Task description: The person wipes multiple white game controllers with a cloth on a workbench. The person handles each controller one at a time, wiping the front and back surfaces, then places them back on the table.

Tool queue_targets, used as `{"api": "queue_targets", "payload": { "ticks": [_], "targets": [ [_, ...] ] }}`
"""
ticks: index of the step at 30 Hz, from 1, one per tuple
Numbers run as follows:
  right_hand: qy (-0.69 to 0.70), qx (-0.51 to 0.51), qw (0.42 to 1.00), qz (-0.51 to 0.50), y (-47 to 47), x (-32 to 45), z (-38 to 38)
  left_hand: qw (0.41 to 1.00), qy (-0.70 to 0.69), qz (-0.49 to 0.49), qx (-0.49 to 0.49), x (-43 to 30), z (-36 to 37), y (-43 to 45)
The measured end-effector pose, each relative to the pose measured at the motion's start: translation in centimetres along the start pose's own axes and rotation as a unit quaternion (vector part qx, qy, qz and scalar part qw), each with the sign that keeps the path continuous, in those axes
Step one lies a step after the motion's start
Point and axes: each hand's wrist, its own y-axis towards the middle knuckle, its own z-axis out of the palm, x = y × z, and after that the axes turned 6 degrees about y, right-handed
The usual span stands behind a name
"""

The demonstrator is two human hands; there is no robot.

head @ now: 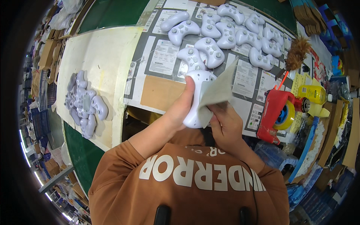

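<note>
A white game controller (194, 112) is gripped in my left hand (182, 104), its back face with small screw holes turned up. My right hand (226, 123) holds a grey-green cloth (218, 87), which drapes over the controller's right side and hides part of it. My left thumb lies along the controller's left edge. Just beyond my hands, a white controller with grey thumbsticks (191, 59) rests on the printed sheets of the bench, and another controller (210, 52) lies beside it.
Several more white controllers (249, 38) lie across the far bench. A pile of controllers (84, 102) sits on the cream board (112, 56) at left. To the right are a red tape dispenser (268, 118), a yellow liquid bottle (313, 93), a drink can (302, 104) and a brown fluffy duster (297, 53).
</note>
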Motion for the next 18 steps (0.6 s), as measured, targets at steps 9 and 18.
{"api": "queue_targets", "payload": {
  "ticks": [9,18],
  "targets": [
    [0.161,-0.003,0.954,0.252,2.9,-2.4,-2.5,0.998,0.051,-0.022,0.036,0.6,-0.6,0.3],
    [0.694,-0.086,0.656,0.283,2.5,-3.8,-2.2,0.985,-0.098,-0.052,0.129,0.0,0.0,0.1]
  ]
}}
